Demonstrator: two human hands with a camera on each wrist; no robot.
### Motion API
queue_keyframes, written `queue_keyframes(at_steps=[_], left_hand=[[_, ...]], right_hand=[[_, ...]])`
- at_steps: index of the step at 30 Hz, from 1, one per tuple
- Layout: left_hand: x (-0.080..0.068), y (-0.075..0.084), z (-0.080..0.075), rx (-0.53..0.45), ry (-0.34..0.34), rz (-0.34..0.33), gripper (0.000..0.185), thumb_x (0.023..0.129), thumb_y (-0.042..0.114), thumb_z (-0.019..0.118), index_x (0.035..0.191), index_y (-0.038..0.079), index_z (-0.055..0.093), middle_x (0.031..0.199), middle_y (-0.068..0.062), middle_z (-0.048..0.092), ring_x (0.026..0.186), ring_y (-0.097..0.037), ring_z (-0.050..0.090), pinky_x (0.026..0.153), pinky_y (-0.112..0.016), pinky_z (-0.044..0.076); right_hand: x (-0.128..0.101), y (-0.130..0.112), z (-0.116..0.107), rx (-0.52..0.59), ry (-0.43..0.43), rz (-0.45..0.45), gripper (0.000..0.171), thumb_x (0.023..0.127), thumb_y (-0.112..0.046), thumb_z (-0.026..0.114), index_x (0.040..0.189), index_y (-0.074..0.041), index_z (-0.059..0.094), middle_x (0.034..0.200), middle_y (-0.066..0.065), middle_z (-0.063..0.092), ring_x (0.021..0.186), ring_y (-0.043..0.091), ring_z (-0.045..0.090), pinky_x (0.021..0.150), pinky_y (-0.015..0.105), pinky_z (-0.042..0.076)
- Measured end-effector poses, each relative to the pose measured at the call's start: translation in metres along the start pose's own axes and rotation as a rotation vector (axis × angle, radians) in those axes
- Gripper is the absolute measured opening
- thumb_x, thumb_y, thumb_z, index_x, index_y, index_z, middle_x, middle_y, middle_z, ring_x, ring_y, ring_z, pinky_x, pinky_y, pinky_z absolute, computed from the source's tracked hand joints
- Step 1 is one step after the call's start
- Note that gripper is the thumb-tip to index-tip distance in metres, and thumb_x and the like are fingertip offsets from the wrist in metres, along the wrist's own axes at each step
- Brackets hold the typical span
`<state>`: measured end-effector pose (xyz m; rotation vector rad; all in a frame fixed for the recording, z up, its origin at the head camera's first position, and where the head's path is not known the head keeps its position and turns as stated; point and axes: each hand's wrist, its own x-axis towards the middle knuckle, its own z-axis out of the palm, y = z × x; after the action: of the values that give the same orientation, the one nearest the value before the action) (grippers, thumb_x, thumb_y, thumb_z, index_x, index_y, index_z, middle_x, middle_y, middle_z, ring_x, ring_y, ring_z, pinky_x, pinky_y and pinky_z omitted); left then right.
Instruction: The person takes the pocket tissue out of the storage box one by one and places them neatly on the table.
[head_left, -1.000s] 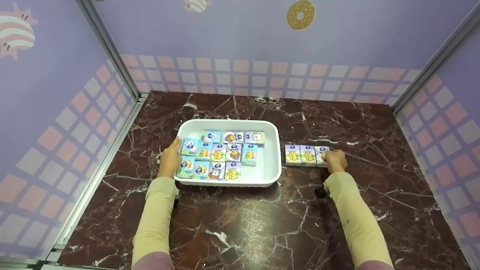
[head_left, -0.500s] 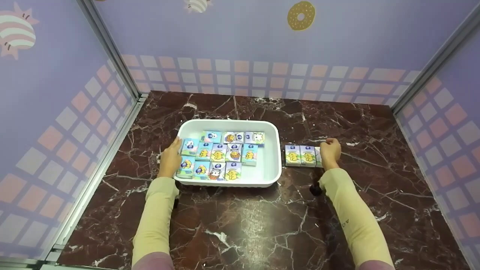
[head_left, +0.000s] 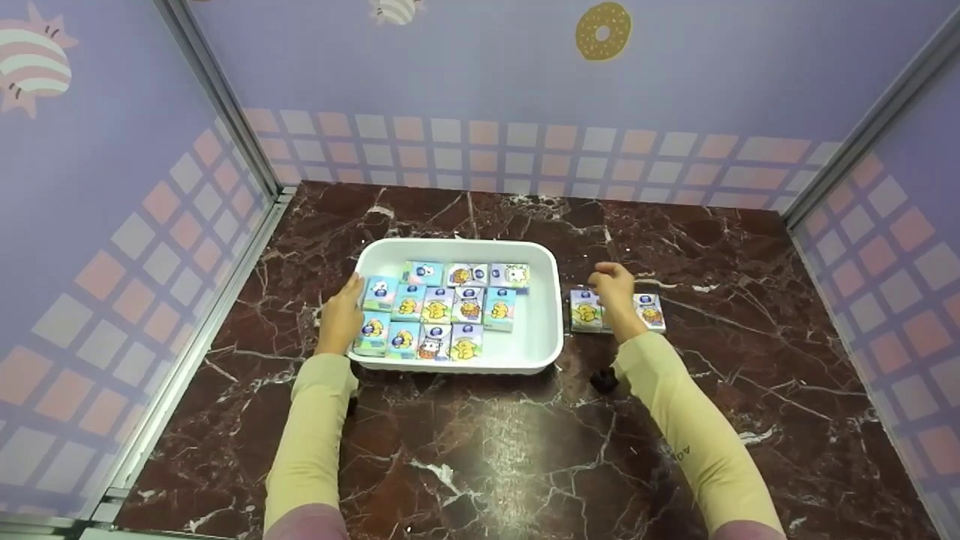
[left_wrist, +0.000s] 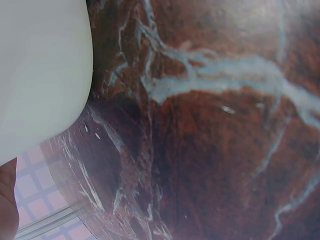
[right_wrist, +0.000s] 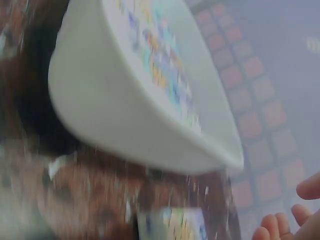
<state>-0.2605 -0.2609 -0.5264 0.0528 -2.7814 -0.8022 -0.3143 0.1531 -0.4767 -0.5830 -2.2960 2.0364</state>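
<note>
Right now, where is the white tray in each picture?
Head view: the white tray sits mid-table, the left hand touching its left edge.
Left wrist view: the tray's plain white wall fills the upper left corner.
Right wrist view: the tray, blurred, tilts across the upper left.
Shared landmark: the dark marble table, seen beside the tray in all three.
</note>
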Motion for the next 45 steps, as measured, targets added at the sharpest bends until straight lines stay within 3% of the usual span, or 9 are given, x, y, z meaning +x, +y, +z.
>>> queue_keyframes(at_steps=[6,10,15,18,23,29,33,39,45], left_hand=[[0.000,0.000,0.001,-0.019,0.020,0.000,0.050,0.079,-0.012,0.041,0.128,-0.002,0.044,0.137,-0.014,0.039,0.068,-0.032,0.053,0.069,-0.041,0.044],[0.001,0.001,0.001,-0.023,0.014,-0.007,0.050,0.079,-0.012,0.041,0.128,-0.002,0.044,0.137,-0.014,0.038,0.081,-0.034,0.057,0.074,-0.042,0.045],[0.002,0.002,0.000,-0.004,-0.015,-0.016,0.050,0.080,-0.011,0.040,0.129,-0.001,0.043,0.139,-0.013,0.036,0.053,-0.024,0.043,0.059,-0.037,0.041],[0.002,0.003,-0.001,0.006,-0.031,-0.023,0.051,0.080,-0.010,0.040,0.130,0.000,0.042,0.140,-0.012,0.035,0.047,-0.019,0.032,0.054,-0.034,0.037],[0.002,0.003,-0.002,0.013,-0.029,-0.023,0.051,0.080,-0.010,0.041,0.130,-0.001,0.042,0.139,-0.012,0.035,0.053,-0.023,0.041,0.061,-0.037,0.041],[0.002,0.003,-0.002,0.013,-0.022,-0.031,0.051,0.080,-0.010,0.042,0.130,0.000,0.043,0.139,-0.012,0.036,0.061,-0.027,0.047,0.067,-0.040,0.043],[0.002,0.003,-0.001,0.019,-0.016,-0.032,0.050,0.080,-0.010,0.041,0.130,0.000,0.043,0.139,-0.012,0.037,0.056,-0.027,0.045,0.062,-0.039,0.042],[0.001,0.002,0.000,0.024,-0.012,-0.024,0.051,0.079,-0.010,0.042,0.129,0.000,0.043,0.138,-0.013,0.037,0.054,-0.024,0.044,0.061,-0.038,0.042],[0.000,0.001,0.000,-0.002,-0.010,-0.018,0.050,0.080,-0.011,0.039,0.130,-0.001,0.043,0.139,-0.013,0.036,0.045,-0.018,0.030,0.050,-0.033,0.035]], right_hand=[[-0.023,-0.010,0.021,-0.020,-0.177,0.054,0.036,0.078,-0.005,0.049,0.114,-0.001,0.050,0.078,0.002,0.052,0.059,0.009,0.050,0.048,0.021,0.041],[-0.031,-0.009,0.034,-0.039,-0.268,0.097,0.039,0.078,-0.006,0.049,0.117,-0.001,0.047,0.081,0.004,0.051,0.068,0.016,0.051,0.054,0.024,0.045],[-0.041,-0.004,0.048,-0.064,-0.385,0.157,0.044,0.079,-0.008,0.049,0.122,-0.002,0.042,0.094,0.007,0.050,0.083,0.023,0.054,0.072,0.034,0.049],[-0.045,0.001,0.057,-0.066,-0.440,0.184,0.047,0.080,-0.009,0.049,0.126,-0.003,0.039,0.103,0.009,0.050,0.092,0.027,0.054,0.079,0.038,0.047],[-0.051,0.010,0.070,-0.099,-0.496,0.209,0.048,0.081,-0.010,0.051,0.127,-0.004,0.038,0.109,0.011,0.052,0.096,0.030,0.054,0.074,0.035,0.047],[-0.055,0.021,0.083,-0.129,-0.551,0.246,0.046,0.080,-0.011,0.053,0.123,-0.004,0.038,0.113,0.018,0.049,0.078,0.022,0.054,0.066,0.031,0.047],[-0.058,0.027,0.091,-0.137,-0.575,0.277,0.041,0.080,-0.012,0.053,0.118,-0.005,0.038,0.109,0.018,0.047,0.069,0.019,0.052,0.066,0.033,0.047],[-0.061,0.036,0.103,-0.163,-0.589,0.317,0.030,0.080,-0.013,0.055,0.105,-0.008,0.041,0.098,0.015,0.046,0.068,0.021,0.053,0.065,0.033,0.050],[-0.063,0.040,0.112,-0.131,-0.598,0.392,0.027,0.079,-0.011,0.056,0.102,-0.006,0.043,0.089,0.015,0.049,0.064,0.020,0.053,0.067,0.033,0.052]])
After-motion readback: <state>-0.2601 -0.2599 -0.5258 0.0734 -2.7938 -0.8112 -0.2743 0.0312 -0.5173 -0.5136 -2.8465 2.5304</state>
